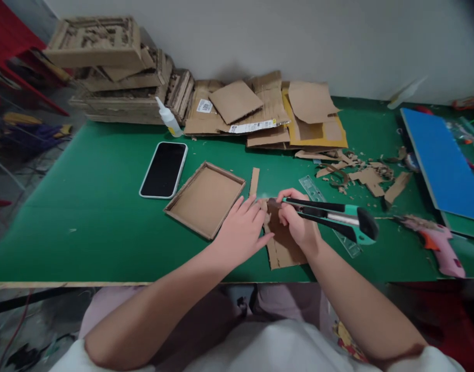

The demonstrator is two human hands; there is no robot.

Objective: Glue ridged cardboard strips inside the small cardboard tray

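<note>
My right hand [299, 217] grips a teal and black box cutter [330, 214], its blade end at the upper edge of a piece of brown cardboard [285, 248]. Flat beside the blade lies my left hand [242, 227], fingers outstretched over the cardboard's left edge. A narrow cardboard strip [254, 181] sticks up just beyond my left fingertips. To the left rests a shallow cardboard tray [206, 199] with raised edges, close to my left hand. Partly under my right wrist, a clear ruler [314, 188] slants across the table.
A white-framed phone [164, 170] and a glue bottle [169, 119] stand left. Stacked cardboard frames [116, 77] and cardboard sheets [237, 103] line the wall. Cardboard scraps [366, 175], a blue board [446, 165] and a pink glue gun [440, 245] occupy the right of the green table [85, 222].
</note>
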